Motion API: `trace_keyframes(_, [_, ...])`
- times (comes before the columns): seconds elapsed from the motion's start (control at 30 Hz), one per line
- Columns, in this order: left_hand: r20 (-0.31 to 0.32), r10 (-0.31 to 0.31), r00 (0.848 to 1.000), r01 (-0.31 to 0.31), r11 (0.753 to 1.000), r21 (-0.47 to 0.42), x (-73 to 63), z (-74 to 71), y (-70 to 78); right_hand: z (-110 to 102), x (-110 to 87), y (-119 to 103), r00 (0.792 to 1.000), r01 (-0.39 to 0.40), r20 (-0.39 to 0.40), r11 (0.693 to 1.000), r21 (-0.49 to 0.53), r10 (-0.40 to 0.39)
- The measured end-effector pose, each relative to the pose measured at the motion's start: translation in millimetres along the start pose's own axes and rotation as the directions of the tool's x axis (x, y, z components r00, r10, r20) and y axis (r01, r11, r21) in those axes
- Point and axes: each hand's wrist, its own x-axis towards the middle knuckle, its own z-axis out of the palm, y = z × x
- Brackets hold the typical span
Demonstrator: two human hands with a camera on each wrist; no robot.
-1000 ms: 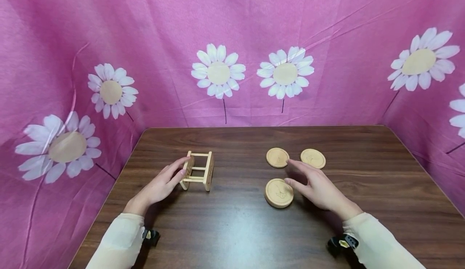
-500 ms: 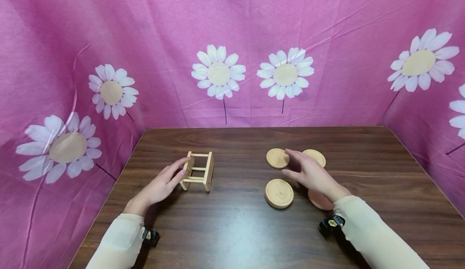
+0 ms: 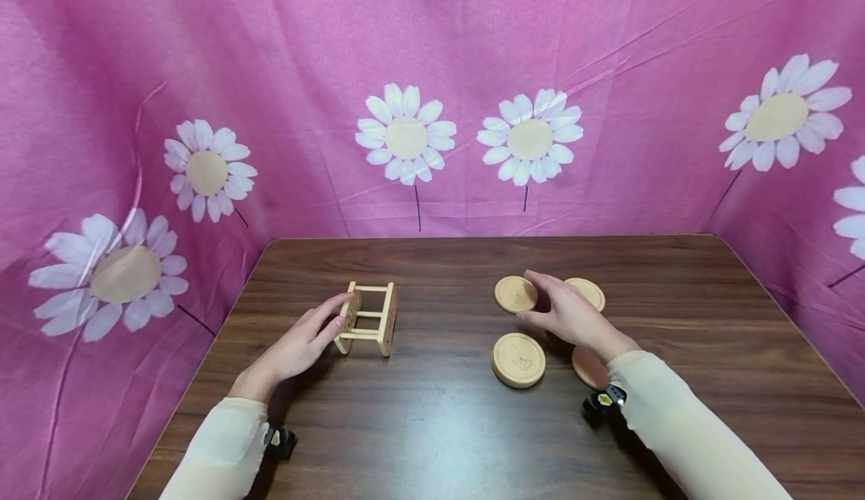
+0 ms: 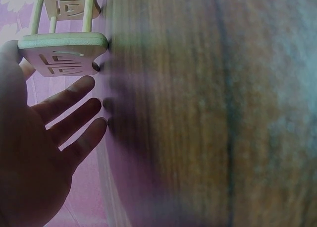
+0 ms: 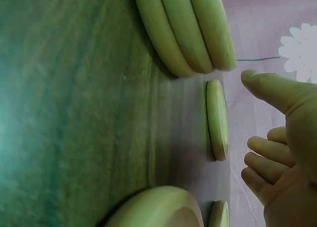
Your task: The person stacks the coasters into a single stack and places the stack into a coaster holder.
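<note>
A small pale wooden rack [image 3: 388,320], two side panels joined by dowels, stands on the left of the table. My left hand [image 3: 290,350] touches its near side panel with thumb and index finger; the other fingers are spread in the left wrist view. My right hand [image 3: 574,316] hovers just right of a flat round wooden coaster [image 3: 515,294], its fingers apart and holding nothing. Closer to me sits a stack of coasters [image 3: 519,361] with a leaf engraved on top. Another coaster [image 3: 586,290] is partly hidden behind the right hand; one more coaster [image 3: 588,368] lies below the right wrist.
The dark wood-grain table [image 3: 432,425] runs back to a pink curtain [image 3: 304,109] printed with white flowers. Curtain also hangs along the left and right sides. Black wrist cameras hang under both sleeves.
My right hand has moved forward and slightly left, from beside the stack to beside the back-left coaster. The coaster under the right wrist has come into view. My left hand and the rack have stayed put.
</note>
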Motion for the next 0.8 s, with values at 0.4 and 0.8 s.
trace_keyframes(0.4, [-0.004,0.002,1.0,-0.002,1.0,0.008,-1.4,-1.0,0.9,8,16.2,7,0.998,-0.013,0.061,1.0,-0.013,0.013])
trace_keyframes(0.8, [-0.004,0.012,1.0,-0.012,1.0,0.013,-0.3,-0.7,2.2,15,21.5,7,0.993,-0.053,0.103,0.996,-0.071,0.06])
